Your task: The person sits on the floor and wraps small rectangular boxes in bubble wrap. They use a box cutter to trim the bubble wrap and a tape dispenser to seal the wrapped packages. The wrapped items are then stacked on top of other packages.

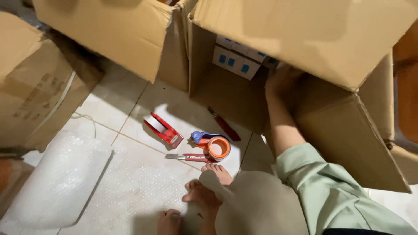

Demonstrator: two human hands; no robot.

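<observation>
While the right hand [282, 80] stretches, fingers spread, into the open cardboard box [348, 126] at upper right, the left hand [170, 219] rests curled on bubble wrap [130, 187] at the bottom.

The big box [348, 126] on the right is matt brown corrugated cardboard, as is the far-left box [30, 82]. The floor [117, 104] is smooth, pale glazed tile. Near left, the roll of bubble wrap [56, 182] is clear, shiny, dimpled plastic. The tape dispensers [163, 129] are glossy red plastic.
</observation>
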